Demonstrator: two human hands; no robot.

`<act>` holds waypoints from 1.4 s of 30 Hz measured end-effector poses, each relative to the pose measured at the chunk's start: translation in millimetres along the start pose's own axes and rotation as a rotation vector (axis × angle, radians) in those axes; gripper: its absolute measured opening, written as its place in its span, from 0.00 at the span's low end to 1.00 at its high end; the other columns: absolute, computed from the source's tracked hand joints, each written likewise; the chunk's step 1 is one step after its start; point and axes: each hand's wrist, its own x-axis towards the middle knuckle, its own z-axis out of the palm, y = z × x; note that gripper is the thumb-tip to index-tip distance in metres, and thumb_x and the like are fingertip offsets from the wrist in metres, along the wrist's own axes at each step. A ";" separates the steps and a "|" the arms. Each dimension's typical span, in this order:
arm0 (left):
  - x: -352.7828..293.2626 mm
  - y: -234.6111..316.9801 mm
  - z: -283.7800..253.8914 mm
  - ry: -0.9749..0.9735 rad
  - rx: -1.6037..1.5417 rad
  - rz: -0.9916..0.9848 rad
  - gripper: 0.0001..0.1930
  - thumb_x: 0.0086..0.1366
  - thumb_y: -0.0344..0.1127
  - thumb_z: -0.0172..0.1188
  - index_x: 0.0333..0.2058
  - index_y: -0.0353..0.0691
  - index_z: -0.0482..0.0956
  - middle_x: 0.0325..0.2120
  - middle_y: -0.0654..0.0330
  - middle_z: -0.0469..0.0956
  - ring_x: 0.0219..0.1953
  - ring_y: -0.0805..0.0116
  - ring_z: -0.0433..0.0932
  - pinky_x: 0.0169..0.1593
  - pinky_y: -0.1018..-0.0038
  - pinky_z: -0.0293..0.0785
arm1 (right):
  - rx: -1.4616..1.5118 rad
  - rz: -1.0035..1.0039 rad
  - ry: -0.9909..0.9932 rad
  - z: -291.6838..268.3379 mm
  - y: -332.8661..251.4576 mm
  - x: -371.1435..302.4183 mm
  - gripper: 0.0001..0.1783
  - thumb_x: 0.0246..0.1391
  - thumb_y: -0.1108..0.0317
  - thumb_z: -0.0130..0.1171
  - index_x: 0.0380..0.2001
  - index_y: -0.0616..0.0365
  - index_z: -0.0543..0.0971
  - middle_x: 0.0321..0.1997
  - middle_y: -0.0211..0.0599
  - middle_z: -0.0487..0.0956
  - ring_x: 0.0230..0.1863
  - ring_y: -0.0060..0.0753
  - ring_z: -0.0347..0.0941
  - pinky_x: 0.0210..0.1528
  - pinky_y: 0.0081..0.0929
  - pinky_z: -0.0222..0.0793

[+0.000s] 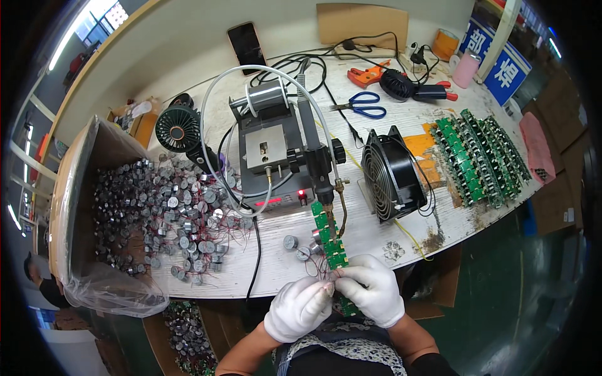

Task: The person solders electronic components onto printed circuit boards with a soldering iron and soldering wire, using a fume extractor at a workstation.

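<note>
At lower centre, the step in hand looks like setting thin wires [323,267] against the green board [337,257], which runs beneath the soldering iron [321,182]. The next move probably calls for steady, fine alignment. The left hand [301,308] and right hand [372,292] meet at the board, fingers bunched; whether they grip wire or board is too hidden to say.

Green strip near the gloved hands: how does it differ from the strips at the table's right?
The near strip is single; the right strips form packed rows. The near strip juts past the front edge of the table; the right strips sit farther back. Both are green.
</note>
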 end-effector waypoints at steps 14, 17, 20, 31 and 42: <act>11.7 -24.6 -28.5 -0.124 0.223 -0.133 0.17 0.44 0.22 0.64 0.37 0.41 0.77 0.30 0.63 0.75 0.29 0.61 0.76 0.31 0.69 0.72 | 0.041 0.160 0.053 -1.7 -0.2 0.7 0.04 0.43 0.73 0.63 0.26 0.60 0.82 0.31 0.38 0.77 0.33 0.35 0.74 0.36 0.28 0.70; 9.9 -30.7 -32.2 -0.156 0.213 -0.154 0.15 0.41 0.23 0.64 0.32 0.42 0.79 0.32 0.63 0.75 0.34 0.60 0.75 0.34 0.68 0.73 | 0.052 0.139 0.113 2.0 -4.6 2.7 0.03 0.41 0.75 0.60 0.23 0.61 0.81 0.27 0.38 0.76 0.31 0.35 0.72 0.35 0.28 0.68; 11.4 -32.2 -32.5 -0.179 0.229 -0.182 0.15 0.41 0.22 0.66 0.30 0.43 0.79 0.34 0.62 0.75 0.37 0.58 0.75 0.36 0.66 0.73 | -0.009 0.102 0.109 5.4 -4.1 2.2 0.03 0.42 0.75 0.61 0.24 0.61 0.81 0.28 0.38 0.76 0.32 0.35 0.73 0.36 0.29 0.68; 24.8 3.3 -0.9 0.011 0.009 -0.239 0.14 0.40 0.26 0.69 0.30 0.44 0.80 0.29 0.62 0.74 0.27 0.61 0.74 0.29 0.69 0.71 | 0.013 0.146 0.094 4.2 -8.6 3.4 0.05 0.43 0.75 0.62 0.27 0.62 0.82 0.30 0.39 0.77 0.33 0.36 0.74 0.38 0.29 0.70; 31.3 13.7 2.9 -0.023 0.076 -0.334 0.12 0.42 0.21 0.65 0.27 0.41 0.77 0.27 0.57 0.75 0.27 0.57 0.77 0.29 0.67 0.74 | 0.010 0.150 0.097 2.3 -5.1 -0.4 0.06 0.45 0.73 0.65 0.29 0.60 0.83 0.32 0.40 0.78 0.34 0.37 0.75 0.38 0.28 0.71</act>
